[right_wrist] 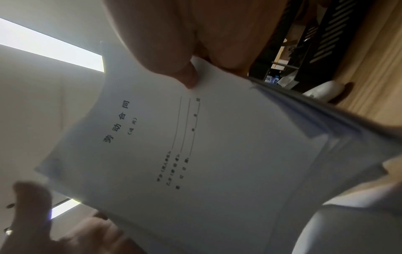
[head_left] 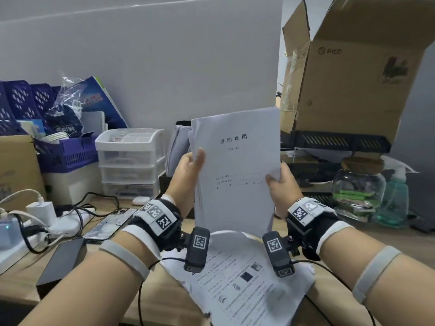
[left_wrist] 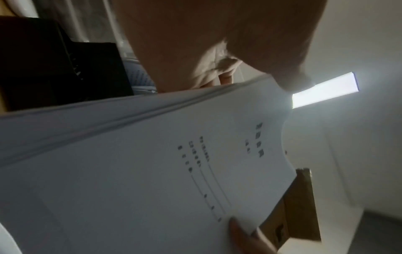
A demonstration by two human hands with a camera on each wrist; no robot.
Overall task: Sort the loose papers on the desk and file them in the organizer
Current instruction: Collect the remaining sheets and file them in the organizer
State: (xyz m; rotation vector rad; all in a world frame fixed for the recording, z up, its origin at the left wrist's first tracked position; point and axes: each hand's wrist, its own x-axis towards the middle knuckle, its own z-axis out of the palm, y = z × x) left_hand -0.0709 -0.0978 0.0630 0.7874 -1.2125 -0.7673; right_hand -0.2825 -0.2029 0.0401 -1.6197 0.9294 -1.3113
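I hold a white stack of papers (head_left: 235, 165) upright over the desk, its cover page printed with a Chinese title. My left hand (head_left: 190, 165) grips its left edge, thumb on the front. My right hand (head_left: 280, 184) pinches its lower right edge. The wrist views show the same stack (left_wrist: 152, 163) (right_wrist: 195, 154) with a thumb pressed on the cover. More loose printed sheets (head_left: 247, 278) lie on the desk under my wrists. A black tiered organizer (head_left: 334, 140) stands at the right behind the stack. A dark upright file holder (head_left: 176, 147) with papers stands behind my left hand.
White plastic drawers (head_left: 131, 161) and a purple basket (head_left: 66, 151) stand at the left. A phone (head_left: 110, 222), power strip (head_left: 47, 229) with cables and a dark box (head_left: 61, 262) lie on the left desk. A glass jar (head_left: 357, 184), green bottle (head_left: 393, 203) and open cardboard box (head_left: 353, 78) are at the right.
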